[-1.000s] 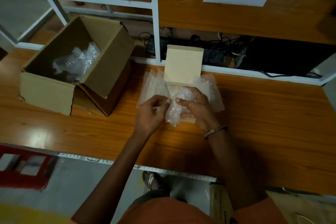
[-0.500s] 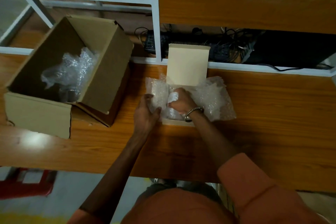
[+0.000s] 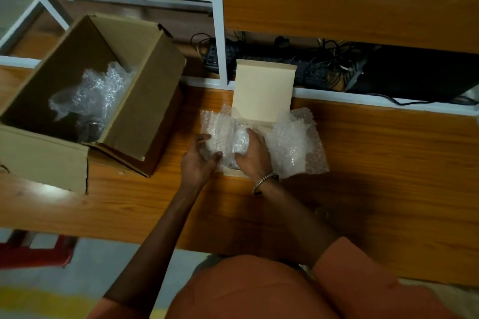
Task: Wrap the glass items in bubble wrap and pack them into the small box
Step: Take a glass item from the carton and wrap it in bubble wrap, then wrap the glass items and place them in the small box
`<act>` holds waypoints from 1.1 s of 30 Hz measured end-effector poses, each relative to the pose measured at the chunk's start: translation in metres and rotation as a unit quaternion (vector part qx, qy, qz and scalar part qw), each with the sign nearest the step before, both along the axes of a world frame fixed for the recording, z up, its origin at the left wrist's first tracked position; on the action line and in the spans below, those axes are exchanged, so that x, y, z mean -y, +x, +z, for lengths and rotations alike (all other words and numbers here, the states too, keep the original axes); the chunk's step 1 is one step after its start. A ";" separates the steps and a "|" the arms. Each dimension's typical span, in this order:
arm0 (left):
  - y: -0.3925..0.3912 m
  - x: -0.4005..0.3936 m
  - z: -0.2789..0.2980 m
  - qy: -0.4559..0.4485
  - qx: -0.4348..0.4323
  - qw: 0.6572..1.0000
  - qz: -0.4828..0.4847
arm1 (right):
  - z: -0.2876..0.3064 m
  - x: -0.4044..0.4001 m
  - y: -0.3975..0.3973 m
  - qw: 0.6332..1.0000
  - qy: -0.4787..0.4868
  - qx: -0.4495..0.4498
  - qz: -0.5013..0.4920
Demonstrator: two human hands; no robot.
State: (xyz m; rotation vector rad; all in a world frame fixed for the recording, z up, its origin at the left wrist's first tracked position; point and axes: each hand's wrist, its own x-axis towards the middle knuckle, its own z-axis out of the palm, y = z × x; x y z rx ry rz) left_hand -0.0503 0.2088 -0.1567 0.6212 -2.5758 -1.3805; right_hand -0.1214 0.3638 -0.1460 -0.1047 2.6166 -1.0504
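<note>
Head view looked down on both forearms reaching forward over a wooden table (image 3: 375, 163). The right hand (image 3: 252, 154), a bracelet (image 3: 264, 181) on its wrist, was curled palm-down over a wrapped bundle (image 3: 239, 140), fingers closed on it and pressing it into the small box (image 3: 261, 96). The left hand (image 3: 198, 158) lay just beside it, fingers bent around the left fold of the bubble wrap (image 3: 293, 142), gripping that sheet.

The small box sat near the table's far edge, its pale lid standing upright against the white shelf frame (image 3: 217, 21). Bubble wrap spilled over both sides of the box onto the tabletop, farther on the right. Bare wood stretched wide to the right and toward the near edge; to the left the room was narrower, bounded by a large cardboard box (image 3: 145, 101).

That large box stood open with its flaps up, holding crumpled bubble wrap (image 3: 96, 96) and something dark beneath it, too dim to identify. What the bundle held could not be made out through the wrap.
</note>
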 end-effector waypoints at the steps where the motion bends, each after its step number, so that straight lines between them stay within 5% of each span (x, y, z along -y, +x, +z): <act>1: -0.001 -0.001 0.001 -0.004 0.001 1.000 0.000 | -0.002 -0.001 0.000 1.000 0.000 0.000 0.003; 12: -0.002 -0.006 0.005 0.017 0.044 0.998 0.034 | -0.010 -0.020 -0.026 0.995 -0.030 0.073 0.069; 21: 0.014 -0.024 0.015 -0.076 0.054 0.996 -0.004 | -0.002 -0.027 -0.023 0.984 -0.005 0.111 0.136; 33: 0.049 0.012 0.126 -0.243 -0.117 0.959 0.081 | 0.098 0.024 -0.045 0.976 -0.061 -0.061 0.200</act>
